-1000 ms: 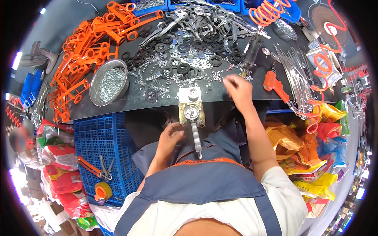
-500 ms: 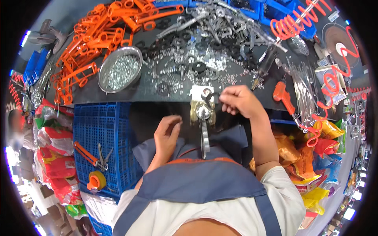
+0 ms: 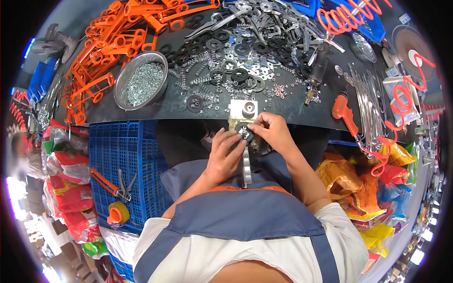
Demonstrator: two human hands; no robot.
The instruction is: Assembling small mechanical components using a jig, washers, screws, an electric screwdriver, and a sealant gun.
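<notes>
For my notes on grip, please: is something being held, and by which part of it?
The left hand and right hand touch a black ring at its rim, from left and right; whether they grip or only press it cannot be told.

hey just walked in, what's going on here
A person at a dark bench has the left hand and right hand on a black ring, just in front of a pale block at the bench's near edge. How firmly they grip it is hard to tell. Orange frames and a bowl of small metal parts sit to the left, a red drill to the right.
</notes>
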